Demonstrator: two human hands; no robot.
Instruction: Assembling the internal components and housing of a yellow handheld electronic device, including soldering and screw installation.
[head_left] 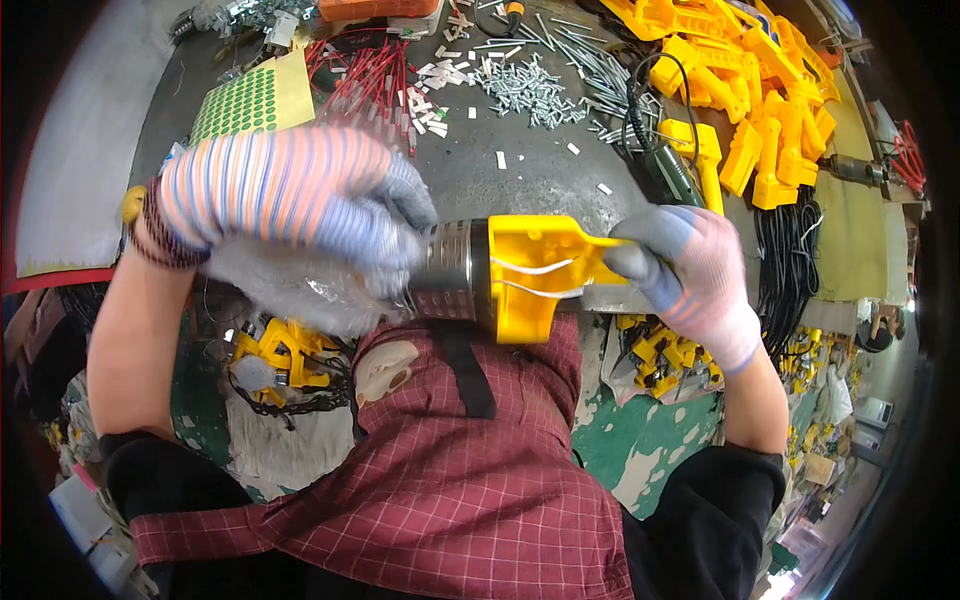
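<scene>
Grey workbench (520, 175) is filling the top of the view. A pile of yellow plastic housings (745, 85) is lying at its far right, black cables (785, 260) hanging beside them. A heap of screws (530, 90) is sitting mid-bench, red wires (365, 75) and a sheet of green dot stickers (245, 100) further left. The yellow heat-gun body (530, 270) with metal nozzle (450, 270) is being held above the lap at the bench edge. Right hand (690, 275) is closing around its handle. Left hand (290, 195) is gripping a clear plastic bag (290, 285) against the nozzle, fingers curled tight.
</scene>
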